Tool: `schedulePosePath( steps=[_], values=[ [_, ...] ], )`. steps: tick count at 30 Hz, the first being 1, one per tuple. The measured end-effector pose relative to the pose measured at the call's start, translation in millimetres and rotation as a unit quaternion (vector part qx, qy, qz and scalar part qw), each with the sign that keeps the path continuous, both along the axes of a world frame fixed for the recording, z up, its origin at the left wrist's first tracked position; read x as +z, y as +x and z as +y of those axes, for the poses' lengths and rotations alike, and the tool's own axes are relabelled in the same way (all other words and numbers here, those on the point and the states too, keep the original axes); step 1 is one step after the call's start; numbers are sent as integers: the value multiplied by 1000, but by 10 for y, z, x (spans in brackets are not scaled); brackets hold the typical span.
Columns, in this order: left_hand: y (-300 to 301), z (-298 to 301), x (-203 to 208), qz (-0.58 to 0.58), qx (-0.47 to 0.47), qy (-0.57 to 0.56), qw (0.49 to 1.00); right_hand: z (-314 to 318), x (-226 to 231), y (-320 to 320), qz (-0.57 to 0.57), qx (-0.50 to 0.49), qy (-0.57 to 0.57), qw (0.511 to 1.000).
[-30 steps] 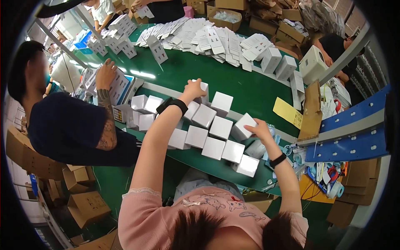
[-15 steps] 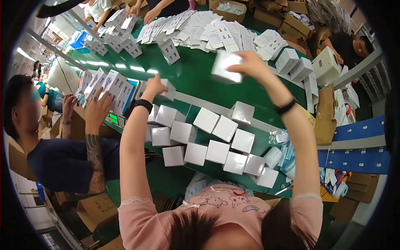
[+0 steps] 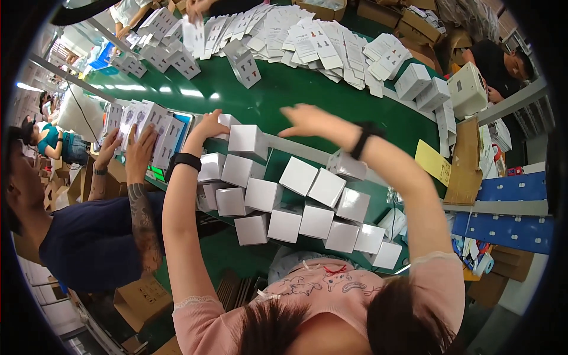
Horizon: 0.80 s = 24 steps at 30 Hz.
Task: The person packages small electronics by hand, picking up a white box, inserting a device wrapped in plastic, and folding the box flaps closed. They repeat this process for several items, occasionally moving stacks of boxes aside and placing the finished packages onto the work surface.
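My left hand (image 3: 207, 126) is at the far left of a group of white boxes, its fingers closed about the left side of a small white box (image 3: 224, 121). Just right of that, another glossy white box (image 3: 244, 139) stands on the table. My right hand (image 3: 312, 120) hovers over the green table to the right of this box, fingers stretched out and apart, holding nothing. Nearer to me, several similar boxes, such as one white box (image 3: 298, 176), stand in uneven rows. My right wrist hangs over a white box (image 3: 348, 165) behind them.
Flat printed cartons (image 3: 313, 41) lie heaped along the far side of the green table (image 3: 284, 92). A co-worker's tattooed arm (image 3: 137, 213) reaches to printed boxes (image 3: 145, 127) on the left. White boxes (image 3: 413, 81) and a cream machine (image 3: 467, 89) stand at the far right.
My right hand has let go of its white box and come down empty over the table; a box now stands beside my left hand. My left hand has moved slightly left.
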<state>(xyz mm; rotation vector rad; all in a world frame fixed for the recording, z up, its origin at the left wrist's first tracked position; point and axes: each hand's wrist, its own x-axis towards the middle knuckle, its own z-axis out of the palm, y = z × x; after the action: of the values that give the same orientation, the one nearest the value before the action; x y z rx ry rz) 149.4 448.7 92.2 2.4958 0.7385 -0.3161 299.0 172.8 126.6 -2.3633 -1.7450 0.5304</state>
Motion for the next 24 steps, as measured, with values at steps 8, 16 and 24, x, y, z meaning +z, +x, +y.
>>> schedulePosePath(
  steps=[8, 16, 24],
  values=[
    [428, -290, 217, 11, -5, 121, 993, -1991, -414, 285, 649, -319, -91, 684],
    [1342, -518, 473, -260, 79, 61, 961, -1197, -625, 217, 648, -334, -6, 685],
    [1806, -241, -154, -271, 2, 148, 951, -126, -484, -74, 681, -242, -13, 691]
  ],
)
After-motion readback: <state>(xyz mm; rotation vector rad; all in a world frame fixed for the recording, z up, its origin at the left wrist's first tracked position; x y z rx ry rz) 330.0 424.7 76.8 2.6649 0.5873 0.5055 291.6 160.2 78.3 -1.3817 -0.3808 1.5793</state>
